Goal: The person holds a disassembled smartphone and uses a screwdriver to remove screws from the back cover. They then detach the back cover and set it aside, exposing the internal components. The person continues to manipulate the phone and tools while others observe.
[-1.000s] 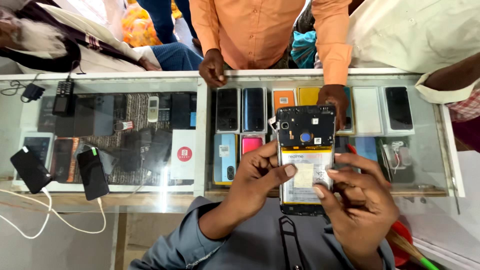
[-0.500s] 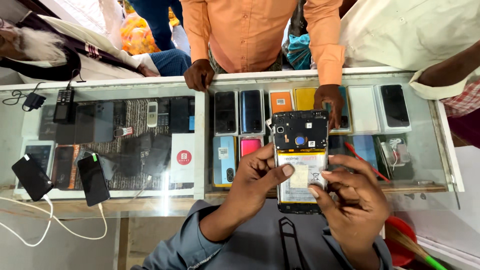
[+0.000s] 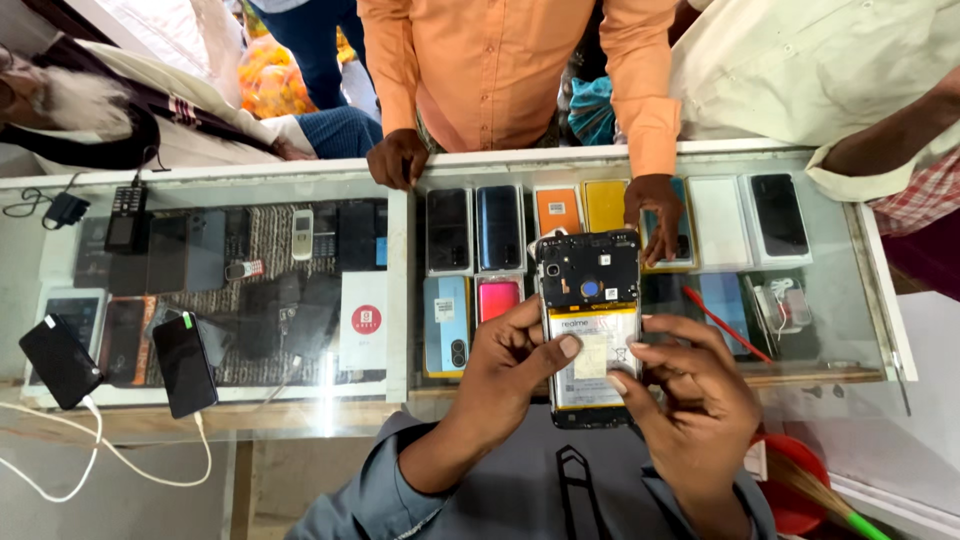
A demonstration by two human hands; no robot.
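While I've got the opened phone (image 3: 588, 325) held just above the glass surface (image 3: 300, 420), its back cover is already off, with board and battery showing. My left hand (image 3: 505, 365) grips its left edge, thumb on the battery; my right hand (image 3: 690, 400) pinches at the battery's right side. Battery's still seated, so I'd say the teardown's only partway. Beyond the phone, another person's hands (image 3: 655, 205) rest on the surface.

A phone shop – glass display counter (image 3: 400, 300) stocked with rows of handsets (image 3: 500, 228) and boxes, customers (image 3: 500, 70) leaning in, two phones (image 3: 185, 365) charging on cables.
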